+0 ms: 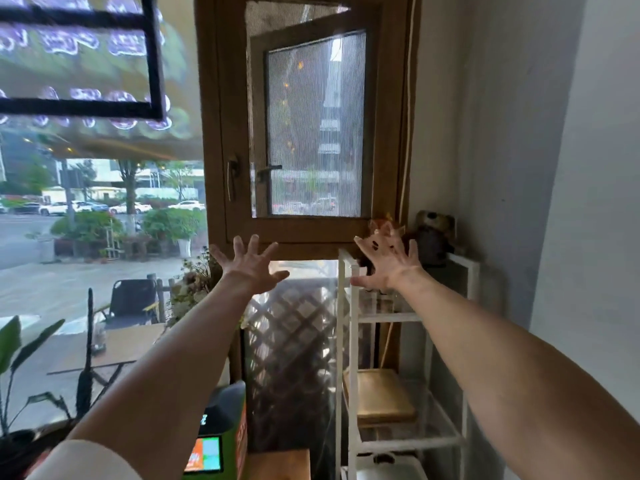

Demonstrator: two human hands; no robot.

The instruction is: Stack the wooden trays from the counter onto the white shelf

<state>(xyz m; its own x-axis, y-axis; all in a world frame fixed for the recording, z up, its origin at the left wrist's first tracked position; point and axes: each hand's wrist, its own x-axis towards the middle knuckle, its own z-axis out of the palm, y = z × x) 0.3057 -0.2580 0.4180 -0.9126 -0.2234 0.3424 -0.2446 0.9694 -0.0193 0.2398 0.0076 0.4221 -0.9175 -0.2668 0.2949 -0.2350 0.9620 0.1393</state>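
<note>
Trays (pixel 382 396) lie stacked on the white shelf (pixel 353 341); left hand (pixel 247 263) and right hand (pixel 388 263) are empty, fingers spread; table unseen.

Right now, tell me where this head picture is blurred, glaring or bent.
Head view: the sign at upper left is smeared by motion blur; daylight through the window washes out the pane below it; the white shelf posts lean with wide-angle distortion; left hand and right hand, spread open, are slightly soft.
</note>
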